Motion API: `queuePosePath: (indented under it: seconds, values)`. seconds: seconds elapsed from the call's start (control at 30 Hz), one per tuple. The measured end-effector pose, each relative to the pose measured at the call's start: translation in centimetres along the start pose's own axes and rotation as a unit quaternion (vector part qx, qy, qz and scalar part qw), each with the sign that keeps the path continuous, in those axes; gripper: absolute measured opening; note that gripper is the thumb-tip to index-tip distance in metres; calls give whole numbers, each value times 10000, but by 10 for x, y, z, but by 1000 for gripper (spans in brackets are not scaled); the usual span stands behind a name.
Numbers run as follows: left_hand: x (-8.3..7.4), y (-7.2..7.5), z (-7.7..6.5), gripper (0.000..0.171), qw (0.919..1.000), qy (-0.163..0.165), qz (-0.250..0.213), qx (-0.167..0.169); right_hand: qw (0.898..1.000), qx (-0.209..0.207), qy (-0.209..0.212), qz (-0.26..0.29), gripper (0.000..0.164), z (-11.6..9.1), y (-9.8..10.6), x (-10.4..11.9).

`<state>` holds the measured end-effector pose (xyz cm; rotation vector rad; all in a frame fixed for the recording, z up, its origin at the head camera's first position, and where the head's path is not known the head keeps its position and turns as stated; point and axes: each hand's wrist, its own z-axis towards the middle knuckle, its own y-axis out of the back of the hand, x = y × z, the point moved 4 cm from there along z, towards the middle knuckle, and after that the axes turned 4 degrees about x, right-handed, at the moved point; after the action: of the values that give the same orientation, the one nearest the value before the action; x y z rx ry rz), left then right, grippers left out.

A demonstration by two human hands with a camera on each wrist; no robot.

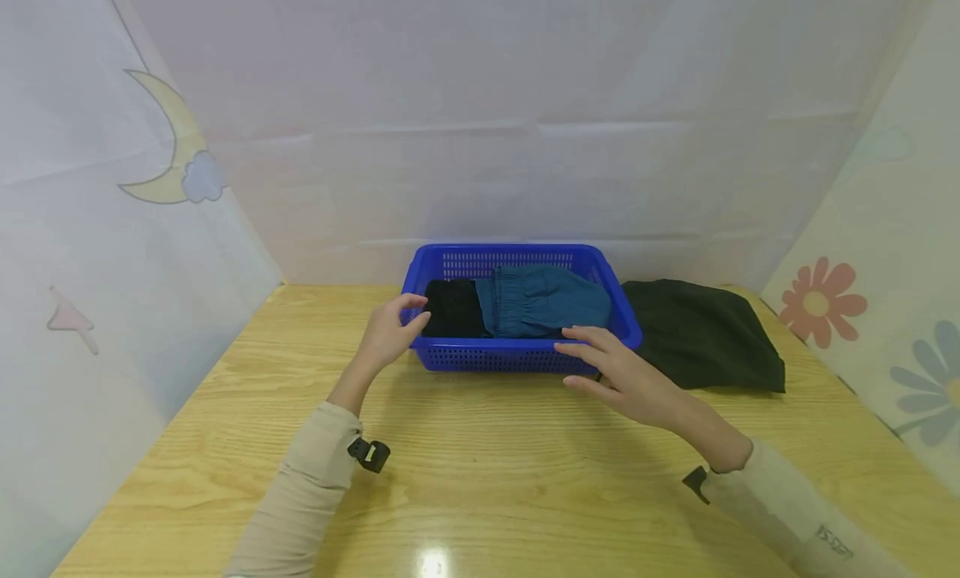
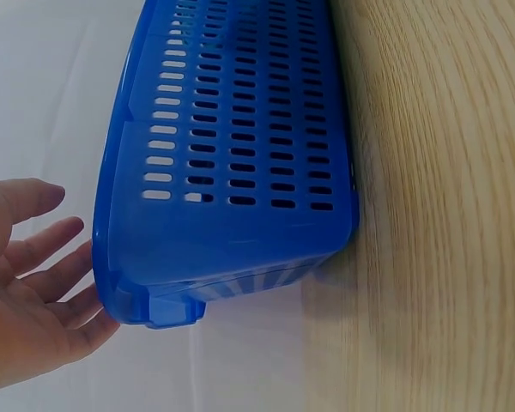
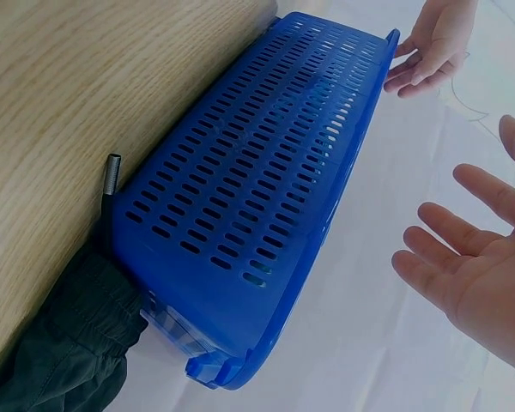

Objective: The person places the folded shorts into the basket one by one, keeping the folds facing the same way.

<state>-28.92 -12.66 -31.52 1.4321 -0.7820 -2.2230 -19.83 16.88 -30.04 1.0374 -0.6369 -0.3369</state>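
A blue plastic basket (image 1: 480,357) with slotted walls stands on the table. Inside it a folded black garment (image 1: 452,310) lies on the left, and a folded teal garment with a gathered waistband (image 1: 551,301) fills the middle and right. At the basket's left end my left hand (image 1: 390,332) has its fingers right at the rim, thumb spread apart. Over the front right corner hovers my right hand (image 1: 626,380), fingers extended and holding nothing; the right wrist view shows its palm (image 3: 489,275) apart from the basket wall.
A dark green garment (image 1: 705,336) lies on the table right of the basket, with a black drawstring (image 3: 110,184) showing beside the wall. The wooden table (image 1: 480,461) meets a pale cloth backdrop (image 1: 525,161) behind, with printed cloth at both sides.
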Motion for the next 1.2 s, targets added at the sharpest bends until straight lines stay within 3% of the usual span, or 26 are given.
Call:
queuePosePath:
  seconds: [1.2]
  values:
    - [21, 6, 8, 37, 9990, 274, 264, -223, 9999, 110, -22, 110, 42, 0, -6, -5]
